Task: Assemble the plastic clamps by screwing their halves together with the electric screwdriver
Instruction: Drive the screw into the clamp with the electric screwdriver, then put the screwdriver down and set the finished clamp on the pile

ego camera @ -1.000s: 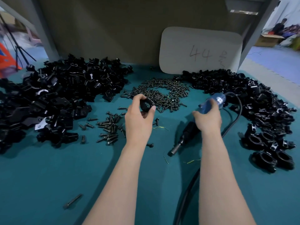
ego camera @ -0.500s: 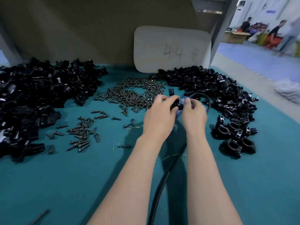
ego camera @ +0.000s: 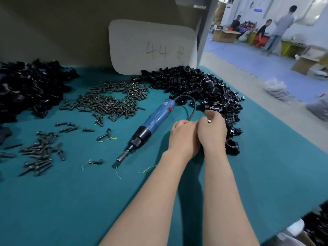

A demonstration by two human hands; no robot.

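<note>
1. Evidently the electric screwdriver [ego camera: 156, 119] is parked. It lies alone on the teal mat [ego camera: 71, 201], bit toward the person, between the loose screws [ego camera: 110, 102] and the hands, where it is easy to reach.
2. Both hands meet at the near edge of the right pile of clamp halves [ego camera: 204, 89], probably to pick or fit pieces before driving.
3. The right hand [ego camera: 212, 130] has its fingers curled, thumb and forefinger pinching a small part [ego camera: 209, 121] (a pale glint shows; what it is cannot be told).
4. The left hand [ego camera: 182, 137] lies against the right one with its fingertips hidden, so its grip cannot be told.
5. An assembled clamp [ego camera: 232, 146] sits just beside the right wrist, likely set aside as finished.
</note>
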